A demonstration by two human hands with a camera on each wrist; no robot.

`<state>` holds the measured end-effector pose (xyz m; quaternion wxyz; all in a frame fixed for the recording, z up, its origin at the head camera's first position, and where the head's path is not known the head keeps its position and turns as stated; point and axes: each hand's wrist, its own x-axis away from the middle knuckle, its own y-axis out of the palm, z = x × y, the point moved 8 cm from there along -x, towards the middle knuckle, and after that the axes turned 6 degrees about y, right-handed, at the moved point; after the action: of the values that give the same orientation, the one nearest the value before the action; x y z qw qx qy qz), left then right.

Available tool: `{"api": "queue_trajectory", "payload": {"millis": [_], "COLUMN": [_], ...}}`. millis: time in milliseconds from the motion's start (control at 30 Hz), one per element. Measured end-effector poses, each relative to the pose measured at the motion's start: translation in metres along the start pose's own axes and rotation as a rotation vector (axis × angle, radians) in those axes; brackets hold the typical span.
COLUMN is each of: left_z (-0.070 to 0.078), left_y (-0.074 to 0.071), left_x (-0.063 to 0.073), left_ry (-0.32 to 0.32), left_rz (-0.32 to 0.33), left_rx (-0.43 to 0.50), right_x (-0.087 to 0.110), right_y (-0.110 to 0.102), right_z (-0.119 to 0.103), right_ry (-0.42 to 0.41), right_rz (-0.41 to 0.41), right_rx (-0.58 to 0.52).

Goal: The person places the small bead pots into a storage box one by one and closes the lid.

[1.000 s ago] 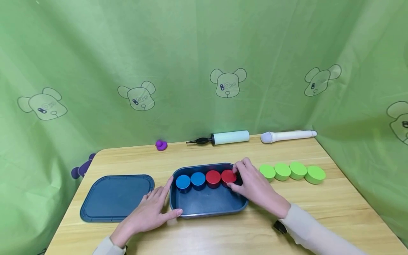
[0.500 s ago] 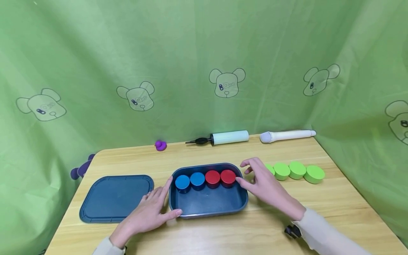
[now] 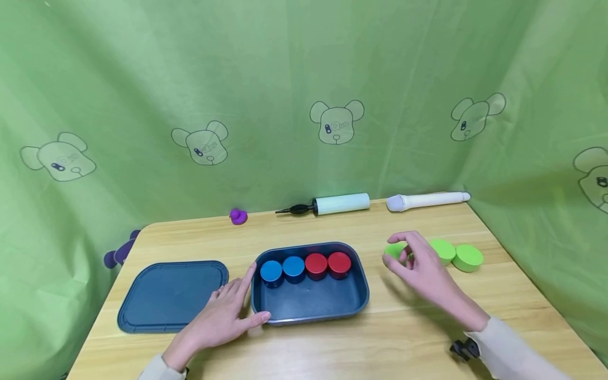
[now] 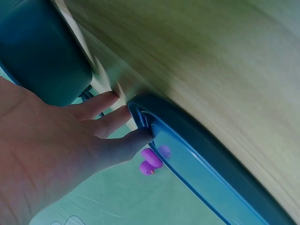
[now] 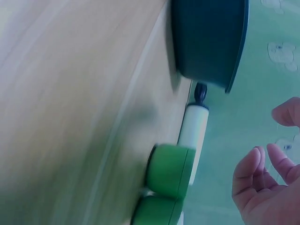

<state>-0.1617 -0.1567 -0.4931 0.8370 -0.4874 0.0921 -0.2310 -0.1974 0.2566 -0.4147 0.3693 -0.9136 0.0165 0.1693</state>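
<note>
The dark blue tray is touched at its left side by the left hand, fingers extended; two blue discs and two red discs are lined up inside. The right hand, thumb and fingertips parted, is held above the green discs on the desk.

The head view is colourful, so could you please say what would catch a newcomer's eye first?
Probably the two blue cylinders and two red cylinders, lined up inside the dark blue tray along its far side. Next would likely come the lime-green cylinders in a row to the tray's right, partly hidden by the right hand, and the green curtain behind, printed with cartoon animal heads.
</note>
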Motion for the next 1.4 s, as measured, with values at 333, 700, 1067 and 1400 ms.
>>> {"api": "queue_trajectory", "payload": {"millis": [333, 700, 1067, 1400], "left_z": [-0.002, -0.002, -0.002, -0.002], "left_y": [0.0, 0.001, 0.0, 0.001], "left_x": [-0.001, -0.001, 0.0, 0.001], "left_ry": [0.006, 0.007, 0.006, 0.007], "left_rz": [0.006, 0.005, 0.015, 0.01], "left_rx": [0.002, -0.006, -0.008, -0.008], "right_x": [0.009, 0.016, 0.02, 0.026], "right_y": [-0.032, -0.062, -0.077, -0.085], "right_z": [0.042, 0.073, 0.104, 0.127], "right_ry": [0.133, 0.207, 0.23, 0.276], "right_rz": [0.028, 0.057, 0.048, 0.034], "right_rx": [0.012, 0.028, 0.061, 0.1]}}
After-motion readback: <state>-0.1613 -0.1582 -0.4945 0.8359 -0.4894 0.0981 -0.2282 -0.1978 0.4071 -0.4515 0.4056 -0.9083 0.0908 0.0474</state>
